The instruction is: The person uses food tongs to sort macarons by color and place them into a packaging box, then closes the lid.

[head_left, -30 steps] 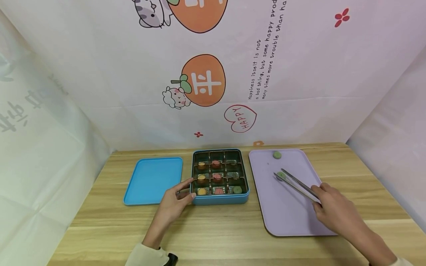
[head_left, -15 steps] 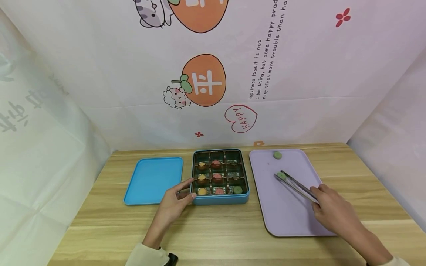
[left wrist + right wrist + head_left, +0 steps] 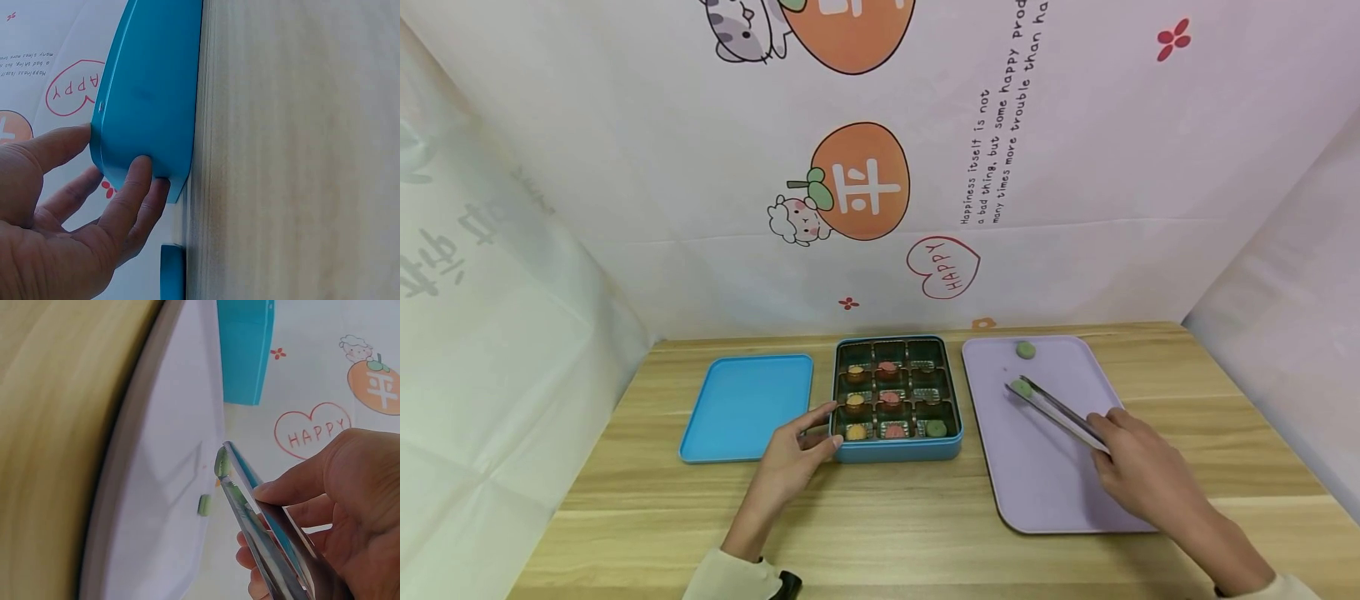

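Note:
My right hand (image 3: 1150,467) grips metal tongs (image 3: 1052,416), whose tips pinch a round green cookie (image 3: 1022,388). In the right wrist view that cookie (image 3: 221,462) hangs off the tray's surface. A second green cookie (image 3: 1026,350) lies near the back edge of the purple tray (image 3: 1052,492). With thumb and fingers extended, my left hand (image 3: 790,462) touches the front left corner of a blue box (image 3: 895,452). Inside its divided insert, the left column holds yellow cookies (image 3: 856,432), the middle one pink cookies (image 3: 894,431). One green cookie (image 3: 936,428) sits in the front right compartment.
A flat blue lid (image 3: 748,408) lies left of the box on the wooden table (image 3: 865,533). Directly behind the table hangs a printed white cloth (image 3: 700,275), with more white cloth at both sides. The tray stands just right of the box.
The tongs have closed on the green cookie, then moved left with it, along with my right hand. My left hand and the box have stayed in place.

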`<state>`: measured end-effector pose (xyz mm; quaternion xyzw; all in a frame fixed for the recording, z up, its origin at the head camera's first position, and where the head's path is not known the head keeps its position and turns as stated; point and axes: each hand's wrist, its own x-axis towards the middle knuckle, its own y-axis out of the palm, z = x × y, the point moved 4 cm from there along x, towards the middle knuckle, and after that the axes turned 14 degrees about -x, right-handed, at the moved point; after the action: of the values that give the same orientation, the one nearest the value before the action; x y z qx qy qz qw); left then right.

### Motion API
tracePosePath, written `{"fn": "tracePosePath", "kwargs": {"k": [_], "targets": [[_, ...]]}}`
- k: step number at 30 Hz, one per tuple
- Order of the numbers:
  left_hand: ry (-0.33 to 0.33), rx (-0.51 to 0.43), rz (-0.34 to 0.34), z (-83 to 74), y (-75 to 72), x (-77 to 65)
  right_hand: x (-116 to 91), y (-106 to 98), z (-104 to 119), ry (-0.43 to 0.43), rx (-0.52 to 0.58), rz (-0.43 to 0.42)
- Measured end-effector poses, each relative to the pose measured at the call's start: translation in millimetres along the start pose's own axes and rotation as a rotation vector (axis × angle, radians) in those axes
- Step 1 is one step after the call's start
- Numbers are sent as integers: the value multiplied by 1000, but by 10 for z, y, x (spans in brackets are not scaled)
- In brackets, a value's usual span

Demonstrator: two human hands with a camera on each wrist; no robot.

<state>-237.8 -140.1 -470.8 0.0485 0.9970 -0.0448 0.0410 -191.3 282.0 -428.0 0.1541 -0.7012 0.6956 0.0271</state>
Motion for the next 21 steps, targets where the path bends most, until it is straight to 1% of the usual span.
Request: {"fn": "tracePosePath", "kwargs": {"k": [3, 8, 12, 17, 21], "targets": [[-1, 1, 0, 0, 0, 2, 25, -36, 56, -10, 6, -16], [-3, -1, 0, 3, 2, 4, 72, -102, 152, -24, 15, -17], [-2, -5, 0, 8, 1, 4, 116, -165, 240, -46, 9, -40], [-3, -13, 0, 15, 0, 5, 190, -229, 376, -90, 12, -79], [-2, -12, 1, 18, 1, 6, 239, -271, 501, -105, 28, -83]]}}
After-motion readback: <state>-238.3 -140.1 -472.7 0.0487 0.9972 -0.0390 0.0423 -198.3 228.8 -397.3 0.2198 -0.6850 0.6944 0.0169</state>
